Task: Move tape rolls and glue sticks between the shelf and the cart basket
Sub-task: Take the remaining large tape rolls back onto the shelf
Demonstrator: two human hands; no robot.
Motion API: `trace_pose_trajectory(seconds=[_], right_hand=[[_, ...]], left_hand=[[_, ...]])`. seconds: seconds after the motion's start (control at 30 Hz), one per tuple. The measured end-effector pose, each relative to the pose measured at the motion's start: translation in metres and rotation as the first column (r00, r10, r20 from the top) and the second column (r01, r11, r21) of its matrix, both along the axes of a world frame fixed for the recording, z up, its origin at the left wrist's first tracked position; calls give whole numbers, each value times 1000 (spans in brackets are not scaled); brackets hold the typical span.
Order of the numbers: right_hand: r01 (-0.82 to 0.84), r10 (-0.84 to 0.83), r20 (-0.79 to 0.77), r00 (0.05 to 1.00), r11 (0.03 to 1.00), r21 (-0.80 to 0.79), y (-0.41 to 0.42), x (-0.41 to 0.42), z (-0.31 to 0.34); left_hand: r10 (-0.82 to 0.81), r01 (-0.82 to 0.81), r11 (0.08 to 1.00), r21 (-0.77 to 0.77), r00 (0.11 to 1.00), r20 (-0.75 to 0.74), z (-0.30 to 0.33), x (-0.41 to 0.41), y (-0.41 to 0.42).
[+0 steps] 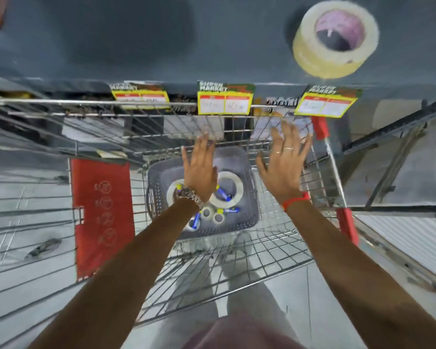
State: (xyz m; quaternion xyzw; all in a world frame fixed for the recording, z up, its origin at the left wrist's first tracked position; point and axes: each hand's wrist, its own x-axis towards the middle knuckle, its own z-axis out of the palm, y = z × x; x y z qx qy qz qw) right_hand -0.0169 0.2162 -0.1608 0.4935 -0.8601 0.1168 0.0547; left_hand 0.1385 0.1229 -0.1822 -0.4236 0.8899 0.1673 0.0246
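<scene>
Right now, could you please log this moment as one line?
left hand open | right hand open | tape roll on shelf | basket stocked

1. "SUPER MARKET" heads the middle price tag [224, 100] on the shelf edge [181, 84], beyond the fingertips.
2. The right tag [326, 102] shows the same words, blurred.
3. Prices are unreadable.

shelf [161, 41]: across top of frame, behind the cart
tape roll [335, 39]: on shelf, upper right, alone
price tags [224, 100]: three along shelf front edge, above cart's far rim
cart [275, 248]: centre frame, below shelf
basket [252, 210]: inside cart, centre
tape rolls [227, 190]: in basket, several
glue sticks [223, 193]: in basket among the rolls
left hand [200, 170]: over basket
right hand [285, 162]: right of basket, over cart
</scene>
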Motion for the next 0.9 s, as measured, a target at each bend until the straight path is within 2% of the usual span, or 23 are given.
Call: trace_pose_trajectory(seconds=[0.1, 0.2, 0.27, 0.4, 0.5, 0.53, 0.67, 0.77, 0.9], right_hand=[[-217, 207, 86, 975, 967, 136, -16, 30, -37], [-420, 343, 295, 892, 871, 256, -25, 53, -70], [-493, 329, 420, 846, 783, 379, -23, 66, -86], [-528, 174, 563, 808, 636, 562, -14, 85, -122], [-503, 159, 510, 845, 559, 659, -9, 95, -137], [-487, 176, 478, 861, 560, 670, -8, 97, -140], [-444, 243, 376, 894, 585, 678, -9, 103, -148], [-383, 207, 331, 920, 647, 659, -12, 106, -152], [-292, 140, 276, 951, 697, 655, -16, 110, -160]], left_hand=[[71, -82, 991, 109, 992, 104, -39, 43, 6], [88, -136, 963, 234, 975, 204, -76, 69, 9], [64, -138, 947, 290, 966, 249, -94, 79, 13], [79, -177, 921, 347, 958, 277, -129, 89, 22], [104, -209, 909, 362, 952, 287, -148, 91, 28], [108, -213, 906, 365, 952, 288, -153, 91, 29], [97, -202, 899, 388, 957, 275, -167, 91, 30], [116, -231, 882, 411, 951, 285, -172, 91, 28], [194, -276, 861, 427, 955, 225, -176, 90, 21]])
